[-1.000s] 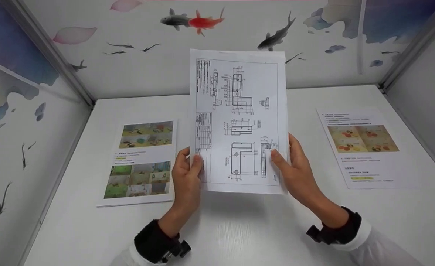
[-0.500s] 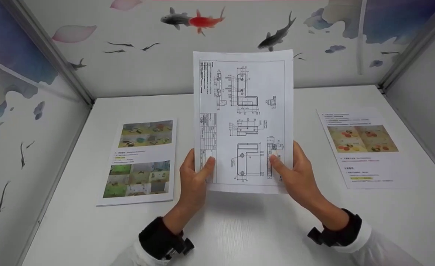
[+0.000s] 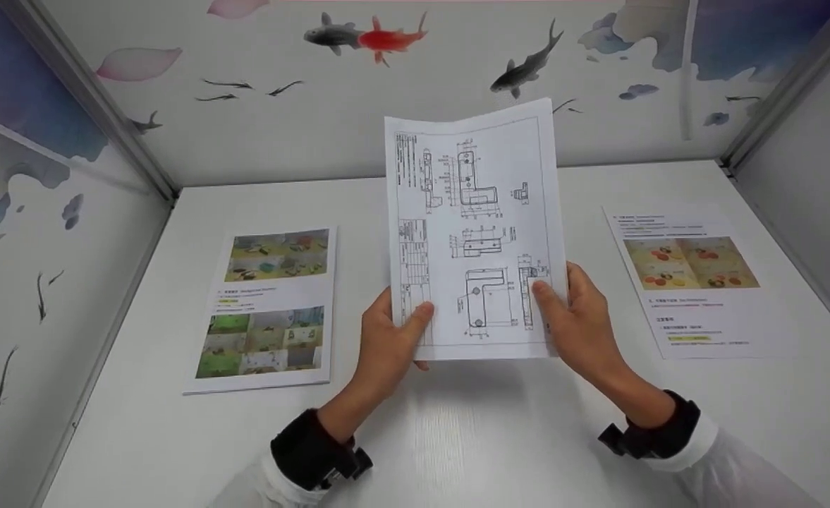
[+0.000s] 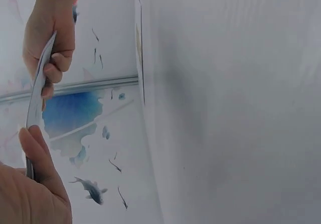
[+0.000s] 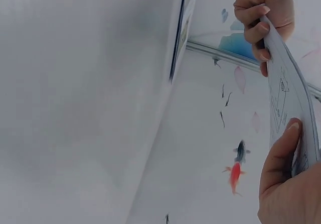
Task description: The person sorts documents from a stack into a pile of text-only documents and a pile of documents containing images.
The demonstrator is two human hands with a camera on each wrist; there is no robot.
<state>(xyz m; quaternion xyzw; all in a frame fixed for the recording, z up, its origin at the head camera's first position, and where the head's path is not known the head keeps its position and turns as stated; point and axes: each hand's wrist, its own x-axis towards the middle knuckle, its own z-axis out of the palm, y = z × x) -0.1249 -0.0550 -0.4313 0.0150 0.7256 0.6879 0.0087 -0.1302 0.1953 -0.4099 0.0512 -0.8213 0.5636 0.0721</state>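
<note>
Both hands hold a thin stack of paper sheets (image 3: 485,233) above the table, its lower edge toward me. Printed on the top sheet are technical drawings of an L-shaped part, turned sideways. My left hand (image 3: 390,346) grips the lower left edge, thumb on the printed face and fingers behind. At the lower right edge, my right hand (image 3: 584,324) pinches the stack the same way. The sheets bow slightly, and their top edge dips near the middle. Seen edge-on in the left wrist view, the stack (image 4: 37,98) curves between the two hands.
On the white table (image 3: 457,430), a stack of printed pages with photos (image 3: 263,303) lies to the left. Another printed page (image 3: 693,282) lies to the right. Walls painted with fish (image 3: 390,39) enclose the back and sides.
The paper stack has shifted to the right, and its top edge has gone from nearly straight to bent. The left hand has moved right with it, its thumb now further over the face.
</note>
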